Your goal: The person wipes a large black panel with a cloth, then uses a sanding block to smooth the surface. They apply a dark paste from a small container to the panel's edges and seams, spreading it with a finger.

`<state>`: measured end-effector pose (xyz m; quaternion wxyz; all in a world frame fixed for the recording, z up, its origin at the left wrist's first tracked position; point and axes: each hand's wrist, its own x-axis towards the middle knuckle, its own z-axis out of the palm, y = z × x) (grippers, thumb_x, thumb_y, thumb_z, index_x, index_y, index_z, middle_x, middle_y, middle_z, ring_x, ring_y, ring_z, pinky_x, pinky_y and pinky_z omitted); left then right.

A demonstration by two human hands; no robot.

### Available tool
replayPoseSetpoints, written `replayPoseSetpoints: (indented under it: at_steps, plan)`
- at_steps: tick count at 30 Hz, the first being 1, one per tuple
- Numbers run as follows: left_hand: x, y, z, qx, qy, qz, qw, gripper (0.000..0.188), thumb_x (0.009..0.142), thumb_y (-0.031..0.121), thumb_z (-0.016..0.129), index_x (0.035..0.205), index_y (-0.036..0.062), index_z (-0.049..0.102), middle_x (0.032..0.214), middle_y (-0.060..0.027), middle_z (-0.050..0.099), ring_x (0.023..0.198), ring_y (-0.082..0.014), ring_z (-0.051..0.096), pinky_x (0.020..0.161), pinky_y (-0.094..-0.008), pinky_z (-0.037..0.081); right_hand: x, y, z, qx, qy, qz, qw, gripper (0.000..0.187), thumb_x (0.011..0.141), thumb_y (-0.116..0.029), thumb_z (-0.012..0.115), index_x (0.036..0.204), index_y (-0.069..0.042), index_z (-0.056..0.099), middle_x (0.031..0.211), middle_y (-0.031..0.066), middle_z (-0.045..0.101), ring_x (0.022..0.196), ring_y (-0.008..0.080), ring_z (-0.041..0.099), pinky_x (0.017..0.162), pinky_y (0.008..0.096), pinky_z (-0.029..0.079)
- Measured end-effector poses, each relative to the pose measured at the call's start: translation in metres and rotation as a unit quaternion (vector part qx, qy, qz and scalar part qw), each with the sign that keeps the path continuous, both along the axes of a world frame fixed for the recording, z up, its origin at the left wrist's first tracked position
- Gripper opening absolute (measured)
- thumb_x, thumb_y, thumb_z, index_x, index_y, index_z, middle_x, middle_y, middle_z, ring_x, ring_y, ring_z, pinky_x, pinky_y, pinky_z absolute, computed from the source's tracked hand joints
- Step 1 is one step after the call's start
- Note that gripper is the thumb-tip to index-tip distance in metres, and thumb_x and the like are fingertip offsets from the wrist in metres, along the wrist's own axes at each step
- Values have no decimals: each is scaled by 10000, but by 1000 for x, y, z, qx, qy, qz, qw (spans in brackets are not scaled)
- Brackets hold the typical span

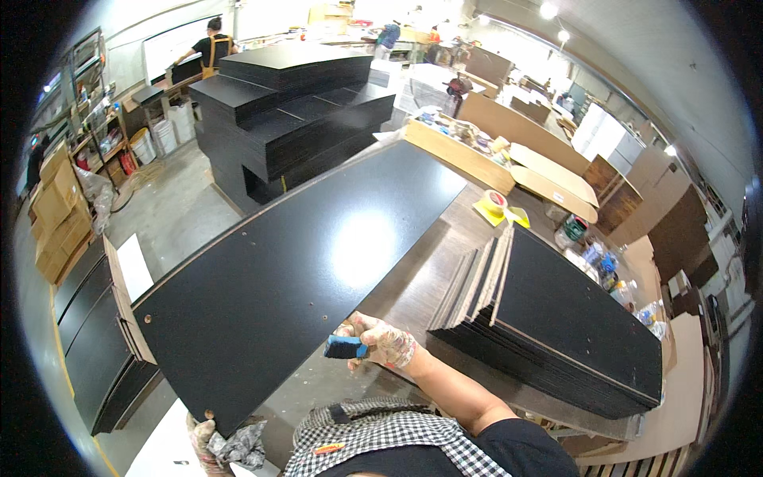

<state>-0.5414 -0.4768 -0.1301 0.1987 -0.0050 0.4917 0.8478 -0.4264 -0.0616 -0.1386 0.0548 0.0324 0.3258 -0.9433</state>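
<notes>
Since there's only the head view, here goes: the big black panel (238, 294) slants across in front of the checked apron (397, 437), and the left hand (202, 447) has hold of its nearest corner. The right hand (380, 340) is right by the panel's near edge, fingers curled round a little blue-and-black block (345, 347), with stacked black boards (580, 318) off to the panel's right.
</notes>
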Motion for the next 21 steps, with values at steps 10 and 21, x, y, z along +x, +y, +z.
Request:
replayPoseSetpoints:
  at_steps: [10, 21]
  plan:
    - [-32, 67, -113, -195, 84, -53, 976, 525, 811, 165, 711, 1295, 18, 569, 1106, -61, 605, 953, -157, 578, 853, -280, 485, -45, 53, -50, 90, -152, -39, 983, 676, 848, -256, 766, 1385, -23, 428, 1082, 120, 627, 806, 205, 668, 734, 377, 590]
    - [-69, 225, -136, -66, -58, -174, 981, 453, 833, 149, 734, 1249, 47, 583, 1131, -41, 612, 980, -156, 598, 883, -315, 504, 111, 34, -25, -56, 4, -138, 989, 792, 885, -35, 694, 1535, 19, 245, 1134, 138, 665, 962, 256, 709, 837, 440, 605]
